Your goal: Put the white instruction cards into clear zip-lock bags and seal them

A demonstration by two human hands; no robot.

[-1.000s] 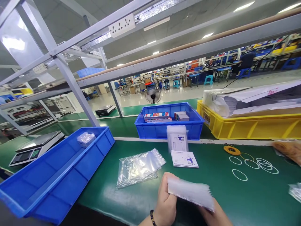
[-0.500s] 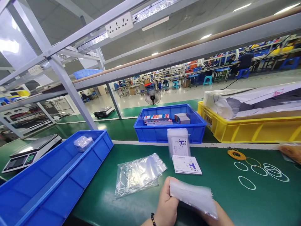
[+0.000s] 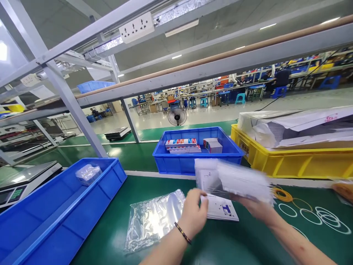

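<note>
My right hand (image 3: 255,208) grips a stack of translucent white plastic bags (image 3: 244,182) from below; the stack is smeared by motion. My left hand (image 3: 194,211), with a dark beaded bracelet on the wrist, is just left of the stack, its fingers bent and apart with nothing visible in them. Below the held bags lies a small pile of white printed leaflets (image 3: 220,207), partly covered by my left hand. Behind them, a bagged printed leaflet (image 3: 205,178) leans by the blue bin. Clear plastic bags (image 3: 154,217) lie flat left of my left hand.
A blue bin (image 3: 176,162) holds printed boxes. The long blue bin (image 3: 104,195) at left holds a wrapped bundle (image 3: 88,173). A yellow crate (image 3: 292,165) stands at right, near rubber bands (image 3: 282,194) and white rings (image 3: 311,216). A digital scale (image 3: 27,180) sits far left.
My right hand has carried the stack of bags up and to the right. My left hand has come off the stack and risen slightly. The view has shifted a little.
</note>
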